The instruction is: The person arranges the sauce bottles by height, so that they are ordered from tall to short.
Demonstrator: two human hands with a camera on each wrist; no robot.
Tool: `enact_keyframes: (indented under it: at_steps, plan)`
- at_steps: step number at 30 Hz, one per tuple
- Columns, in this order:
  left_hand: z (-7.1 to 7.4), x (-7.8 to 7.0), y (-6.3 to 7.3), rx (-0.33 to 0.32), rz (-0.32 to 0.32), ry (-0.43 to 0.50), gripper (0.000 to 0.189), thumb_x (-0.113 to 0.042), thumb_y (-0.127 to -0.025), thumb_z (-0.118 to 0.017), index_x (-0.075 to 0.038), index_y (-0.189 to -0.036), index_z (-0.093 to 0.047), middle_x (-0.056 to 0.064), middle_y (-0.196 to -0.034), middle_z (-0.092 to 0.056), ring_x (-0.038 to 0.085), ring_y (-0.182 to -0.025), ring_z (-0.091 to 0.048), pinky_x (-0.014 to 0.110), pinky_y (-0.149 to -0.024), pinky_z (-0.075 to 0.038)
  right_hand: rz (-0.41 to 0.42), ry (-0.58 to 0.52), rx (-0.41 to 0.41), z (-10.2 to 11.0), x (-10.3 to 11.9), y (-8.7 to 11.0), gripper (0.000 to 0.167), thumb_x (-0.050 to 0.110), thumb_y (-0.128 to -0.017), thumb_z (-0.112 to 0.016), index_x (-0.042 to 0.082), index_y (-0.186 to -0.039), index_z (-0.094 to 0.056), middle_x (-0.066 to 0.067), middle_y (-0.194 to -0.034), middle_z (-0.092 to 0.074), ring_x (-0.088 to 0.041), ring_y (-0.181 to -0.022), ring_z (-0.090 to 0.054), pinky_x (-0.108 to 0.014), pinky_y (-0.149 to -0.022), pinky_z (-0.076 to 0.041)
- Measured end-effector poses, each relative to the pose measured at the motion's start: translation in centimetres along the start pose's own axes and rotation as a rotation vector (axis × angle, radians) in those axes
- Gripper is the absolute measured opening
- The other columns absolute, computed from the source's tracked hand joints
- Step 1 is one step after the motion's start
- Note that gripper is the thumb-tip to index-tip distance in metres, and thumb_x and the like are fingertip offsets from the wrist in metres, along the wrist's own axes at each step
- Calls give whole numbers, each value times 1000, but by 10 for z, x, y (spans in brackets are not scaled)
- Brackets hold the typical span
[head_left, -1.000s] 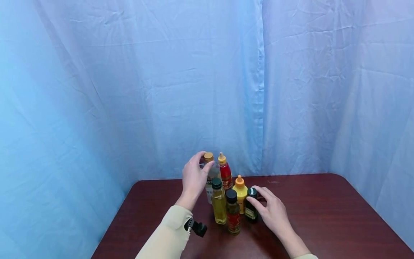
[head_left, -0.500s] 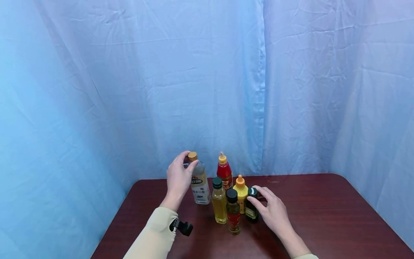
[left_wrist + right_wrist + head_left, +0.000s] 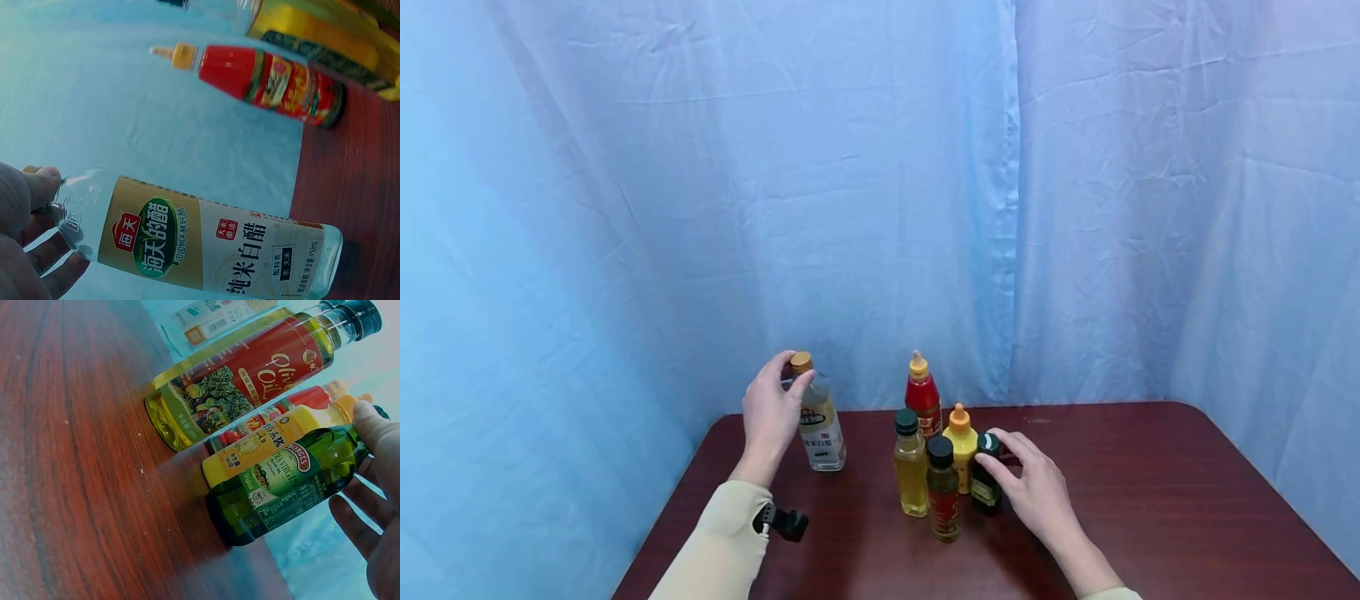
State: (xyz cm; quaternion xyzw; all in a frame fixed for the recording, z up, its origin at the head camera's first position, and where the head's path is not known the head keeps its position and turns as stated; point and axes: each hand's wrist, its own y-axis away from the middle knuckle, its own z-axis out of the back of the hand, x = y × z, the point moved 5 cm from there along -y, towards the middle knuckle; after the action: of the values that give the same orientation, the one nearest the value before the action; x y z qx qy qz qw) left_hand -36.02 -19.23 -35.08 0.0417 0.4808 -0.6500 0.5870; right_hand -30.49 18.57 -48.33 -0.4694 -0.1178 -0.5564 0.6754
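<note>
My left hand [image 3: 772,414] grips the neck of a clear white-vinegar bottle [image 3: 822,427], just under its gold cap. This bottle is nearly upright at the left of the table; whether its base touches the wood I cannot tell. At the right, my right hand [image 3: 1037,493] pinches the top of a dark green olive oil bottle [image 3: 281,487], thumb and fingers around its neck. A yellow squeeze bottle [image 3: 961,450] with an orange nozzle stands close beside the green one. In front of these is a small red-labelled olive oil bottle [image 3: 250,381] with a black cap.
A green-capped bottle of yellow oil [image 3: 912,479] and a red sauce bottle [image 3: 922,398] stand in the middle group. The dark red wooden table [image 3: 1150,500] ends at a blue curtain [image 3: 850,208]. A black strap device [image 3: 786,523] sits on my left wrist.
My left hand has carried the vinegar bottle leftward, away from the group, leaving a gap beside the yellow oil. My right hand keeps its hold on the green bottle, practically unmoved.
</note>
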Motion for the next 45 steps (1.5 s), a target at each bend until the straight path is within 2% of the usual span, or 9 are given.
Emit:
enact_keyframes:
  at_steps: [14, 22, 31, 38, 45]
  plan:
    - [23, 34, -8, 12, 47, -34, 43, -19, -105, -79, -3, -143, -68, 20, -130, -74, 41, -111, -74, 60, -92, -59, 0, 6, 2, -1, -3, 0, 37, 34, -102, -83, 19, -135, -76, 10, -112, -72, -15, -102, -73, -32, -84, -64]
    - [36, 49, -8, 13, 85, -27, 44, -19, -109, -75, -2, -148, -64, 23, -135, -71, 44, -117, -72, 61, -96, -57, -3, -24, 9, 0, 2, 1, 37, 33, -102, -83, 16, -134, -77, 8, -112, -73, -16, -102, -74, -33, -84, -65]
    - [48, 65, -9, -7, 93, -19, 40, -17, -110, -72, -1, -146, -64, 24, -136, -70, 45, -122, -69, 62, -98, -57, 1, -15, -1, -2, -1, 2, 35, 31, -101, -84, 17, -133, -77, 9, -111, -72, -15, -101, -73, -31, -83, -64]
    - [59, 72, -9, -31, 85, -37, 42, -15, -110, -72, 2, -147, -62, 28, -137, -69, 49, -120, -69, 64, -96, -56, -6, 0, 0, -4, -2, 2, 37, 34, -101, -84, 18, -135, -76, 10, -112, -72, -14, -103, -72, -34, -84, -64]
    - [64, 79, -7, -18, 118, -40, 41, -15, -111, -69, 2, -147, -61, 28, -139, -67, 50, -120, -69, 64, -95, -56, -15, 6, 1, -2, -3, 2, 37, 34, -101, -84, 19, -135, -76, 10, -113, -72, -15, -103, -72, -34, -84, -64]
